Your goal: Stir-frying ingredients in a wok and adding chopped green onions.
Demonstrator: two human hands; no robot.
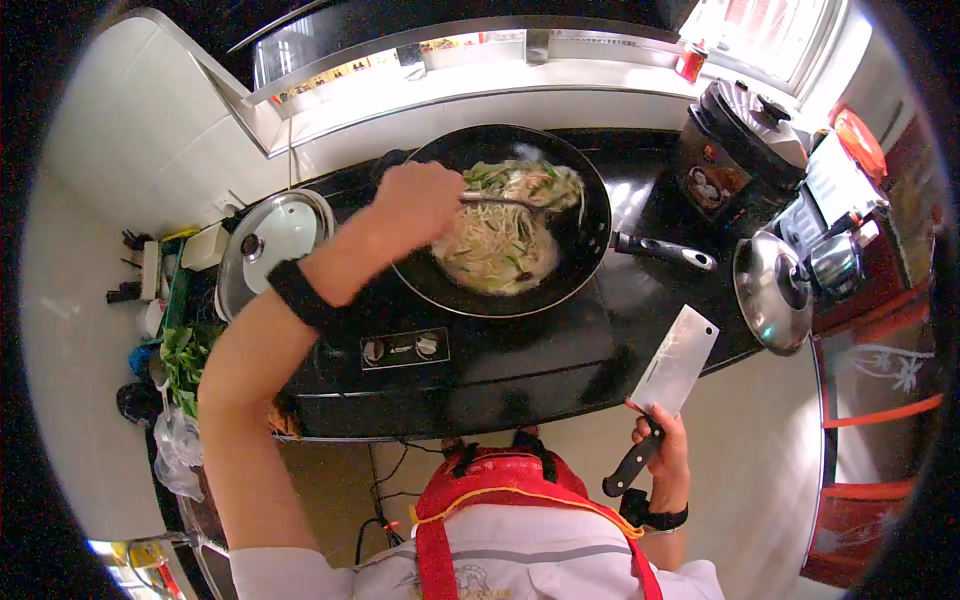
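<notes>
A black wok [495, 304] with a handle stands on the black cooktop, holding thin pale strands and green leafy pieces [517, 247] in liquid. My left hand [420, 195], slightly blurred, is above the wok's left side, closed on the handle of a cooking utensil [499, 199]. The utensil's far end is among the food and partly hidden. Near the front edge of the counter, my right hand [666, 446] grips the black handle of a cleaver [675, 360]. The cleaver's broad metal blade points up and away from me, to the right of the wok.
A glass-lidded pot [277, 232] is left of the wok, with leafy greens [182, 367] nearer me. On the right are a metal lid [772, 292], a black appliance [739, 150] and a small metal pot [838, 262]. Control knobs [405, 349] sit before the wok; a range hood [450, 37] overhangs behind.
</notes>
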